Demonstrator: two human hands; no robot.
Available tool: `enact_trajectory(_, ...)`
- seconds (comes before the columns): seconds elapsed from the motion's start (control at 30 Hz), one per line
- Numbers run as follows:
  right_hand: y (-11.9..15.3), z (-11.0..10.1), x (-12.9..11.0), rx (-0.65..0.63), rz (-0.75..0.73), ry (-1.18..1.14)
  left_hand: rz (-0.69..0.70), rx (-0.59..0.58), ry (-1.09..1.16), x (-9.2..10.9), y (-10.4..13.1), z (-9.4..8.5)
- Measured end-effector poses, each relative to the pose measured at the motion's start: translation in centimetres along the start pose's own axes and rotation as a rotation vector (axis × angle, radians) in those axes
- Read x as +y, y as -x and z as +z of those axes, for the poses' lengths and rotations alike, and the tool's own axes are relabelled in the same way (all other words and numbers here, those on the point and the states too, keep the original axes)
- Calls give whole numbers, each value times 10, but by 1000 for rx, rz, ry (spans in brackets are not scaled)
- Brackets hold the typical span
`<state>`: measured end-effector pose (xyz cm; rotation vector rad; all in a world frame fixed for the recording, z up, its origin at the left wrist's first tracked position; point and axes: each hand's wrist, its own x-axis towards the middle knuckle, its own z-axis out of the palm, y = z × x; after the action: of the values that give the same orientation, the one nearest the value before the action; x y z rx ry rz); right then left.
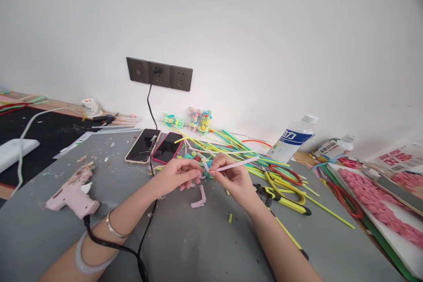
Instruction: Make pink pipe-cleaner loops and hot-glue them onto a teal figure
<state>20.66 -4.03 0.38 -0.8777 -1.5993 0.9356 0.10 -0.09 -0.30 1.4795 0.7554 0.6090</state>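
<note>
A pink strip is pinched by the right grip above the table, its long axis pointing rightward, away from the left grip, whose hold cannot be told; a teal piece is seen between both.

Gray tabletop w/ phones, glue gun.

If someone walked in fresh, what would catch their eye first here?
Probably the spray of yellow and green strips fanned out beyond the two hands. Next, perhaps the pink glue gun lying at the left, and the upright bottle by the wall at the right.
</note>
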Motion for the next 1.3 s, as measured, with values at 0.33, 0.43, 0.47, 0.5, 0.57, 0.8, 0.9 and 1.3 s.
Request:
enact_trajectory(0.33, 1, 6, 4, -90, -59, -5, 38, -31, 241, -2, 1, 8)
enact_trajectory(0.43, 1, 0, 2, -157, 60, -93, 48, -59, 209, -1, 1, 6)
enact_trajectory(0.47, 1, -1, 1, -181, 101, -141, 45, -70, 197, 0, 2, 5)
enact_trajectory(0.5, 1, -3, 0, -209, 137, -194, 36, -85, 185, 0, 2, 5)
enact_trajectory(0.57, 1, -5, -1, -268, 189, -293, 0, -141, 177, 0, 2, 4)
enact_trajectory(0.8, 3, -9, 0, -375, 380, -437, -80, -290, 166, 1, 5, 6)
enact_trajectory(0.9, 3, -10, 0, -407, 432, -448, -88, -318, 81, 3, 6, 5)
enact_trajectory(1.3, -1, -13, 0, -324, 424, -349, 41, -221, -70, 0, 7, 7)
